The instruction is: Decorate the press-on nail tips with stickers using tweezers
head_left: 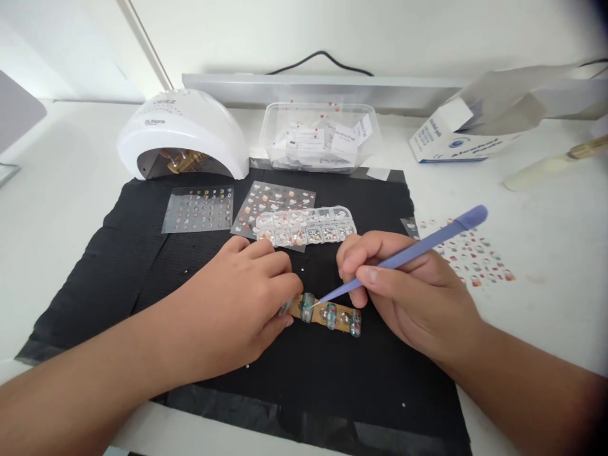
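I count my two hands point(259, 291), one purple tool point(413, 256), two golden-brown strips point(319, 315), three clearly visible nail tips point(331, 315) on the nearer strip, at least three sticker sheets point(200, 216), one compartment case point(308, 225), one lamp point(190, 117), one tub point(273, 142), one carton point(465, 145), and one black mat point(304, 386).

Single head-worn view. It faces forward and downward from the six o'clock side of the table point(560, 253), at close range; left grip point(259, 288) and right grip point(413, 297) sit near centre, the wall point(403, 31) at twelve o'clock.
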### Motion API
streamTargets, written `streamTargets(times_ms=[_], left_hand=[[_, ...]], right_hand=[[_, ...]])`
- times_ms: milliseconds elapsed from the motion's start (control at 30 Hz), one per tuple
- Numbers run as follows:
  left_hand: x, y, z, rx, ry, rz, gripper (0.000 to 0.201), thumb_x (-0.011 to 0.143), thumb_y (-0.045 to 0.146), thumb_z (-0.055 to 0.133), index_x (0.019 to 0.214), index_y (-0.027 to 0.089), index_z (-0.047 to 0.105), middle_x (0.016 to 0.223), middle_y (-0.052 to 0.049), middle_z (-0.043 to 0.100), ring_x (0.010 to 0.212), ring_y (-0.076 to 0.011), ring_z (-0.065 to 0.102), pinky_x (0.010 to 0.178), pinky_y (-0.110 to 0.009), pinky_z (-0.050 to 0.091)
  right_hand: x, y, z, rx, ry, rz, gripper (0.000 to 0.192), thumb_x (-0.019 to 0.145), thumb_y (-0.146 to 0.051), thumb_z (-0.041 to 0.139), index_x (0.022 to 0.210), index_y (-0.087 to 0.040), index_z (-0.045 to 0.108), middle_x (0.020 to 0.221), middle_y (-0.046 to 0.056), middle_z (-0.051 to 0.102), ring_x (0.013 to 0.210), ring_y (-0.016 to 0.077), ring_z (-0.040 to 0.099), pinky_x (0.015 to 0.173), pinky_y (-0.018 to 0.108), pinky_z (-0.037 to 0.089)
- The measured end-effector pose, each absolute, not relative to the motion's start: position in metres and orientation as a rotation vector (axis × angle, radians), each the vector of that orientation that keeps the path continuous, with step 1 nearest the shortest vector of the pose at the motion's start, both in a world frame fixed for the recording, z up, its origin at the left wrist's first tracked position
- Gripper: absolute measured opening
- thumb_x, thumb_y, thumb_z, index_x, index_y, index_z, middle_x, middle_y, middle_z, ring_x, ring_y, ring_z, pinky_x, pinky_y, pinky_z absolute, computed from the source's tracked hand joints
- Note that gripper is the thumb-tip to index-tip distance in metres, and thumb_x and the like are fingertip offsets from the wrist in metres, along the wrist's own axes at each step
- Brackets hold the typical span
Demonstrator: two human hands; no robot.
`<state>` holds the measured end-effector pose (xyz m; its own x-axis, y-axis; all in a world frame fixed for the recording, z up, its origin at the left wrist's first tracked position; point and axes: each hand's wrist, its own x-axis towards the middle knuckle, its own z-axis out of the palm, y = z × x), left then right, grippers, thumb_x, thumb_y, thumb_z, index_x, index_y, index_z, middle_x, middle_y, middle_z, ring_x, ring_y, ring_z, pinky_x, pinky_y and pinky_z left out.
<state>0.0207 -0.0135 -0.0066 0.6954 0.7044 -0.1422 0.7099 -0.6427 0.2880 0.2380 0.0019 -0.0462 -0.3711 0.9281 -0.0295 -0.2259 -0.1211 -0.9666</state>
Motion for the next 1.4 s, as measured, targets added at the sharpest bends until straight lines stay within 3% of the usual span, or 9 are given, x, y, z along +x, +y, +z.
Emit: streamTargets(times_ms=[1400], left_hand=[[0.0212,-0.0133,-0.0066,2.587,1.104,-0.036,0.009,0.091,0.026,0.059,0.093,0.021,0.066,0.093,-0.003,0.064,0.09,-0.0245,0.054,0.075,-0.041,0.034]], right_hand=[[0.2382,0.0001,-0.0434,-0.893,-1.297,1.638,0.009,0.079,-0.017,0.066,0.074,-0.02,0.073,0.057,-0.001,0.059,0.049,0.0115,0.053,0.048,0.026,0.04]])
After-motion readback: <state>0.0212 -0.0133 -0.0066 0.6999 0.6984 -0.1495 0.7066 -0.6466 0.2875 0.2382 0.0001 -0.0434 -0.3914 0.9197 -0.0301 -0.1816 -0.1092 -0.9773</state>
